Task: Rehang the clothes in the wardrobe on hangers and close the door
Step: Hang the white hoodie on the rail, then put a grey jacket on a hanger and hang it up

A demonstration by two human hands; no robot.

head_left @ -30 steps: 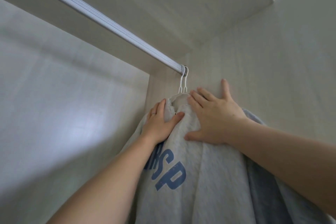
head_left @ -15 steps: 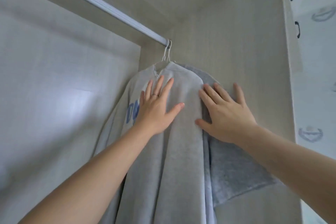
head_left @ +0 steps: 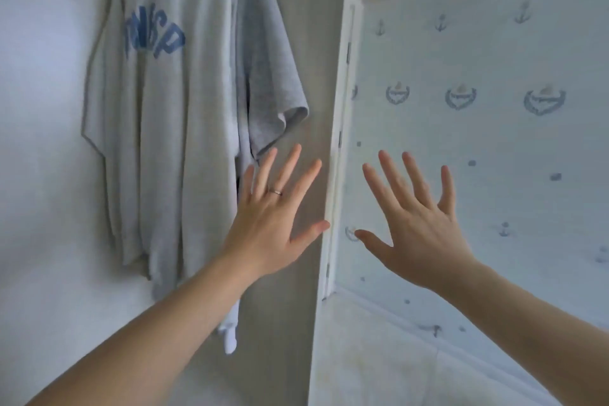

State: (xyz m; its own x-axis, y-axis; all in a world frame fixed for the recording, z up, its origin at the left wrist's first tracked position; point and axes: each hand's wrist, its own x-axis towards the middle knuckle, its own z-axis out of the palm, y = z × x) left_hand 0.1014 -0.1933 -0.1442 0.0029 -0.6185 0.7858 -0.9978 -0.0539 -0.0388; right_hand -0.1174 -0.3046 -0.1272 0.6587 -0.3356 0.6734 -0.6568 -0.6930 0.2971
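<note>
The top edge is cutting off the collars of the pale grey T-shirt [head_left: 158, 142] and the darker grey T-shirt [head_left: 263, 69], which is hanging half hidden behind it. Blur is smearing the blue lettering [head_left: 154, 39] beyond reading. A white cloth end [head_left: 230, 336] below is showing too little to name.

Soft cool daylight, brightest on pale wardrobe back panel [head_left: 39, 109] at left, faint shadows, mild motion blur overall, wide-angle edge bending

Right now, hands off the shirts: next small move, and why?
Probably reach for the wardrobe door, not clearly in view, to shut it: lettered grey T-shirt and plain grey T-shirt both hang inside; left hand and right hand are open, empty.
</note>
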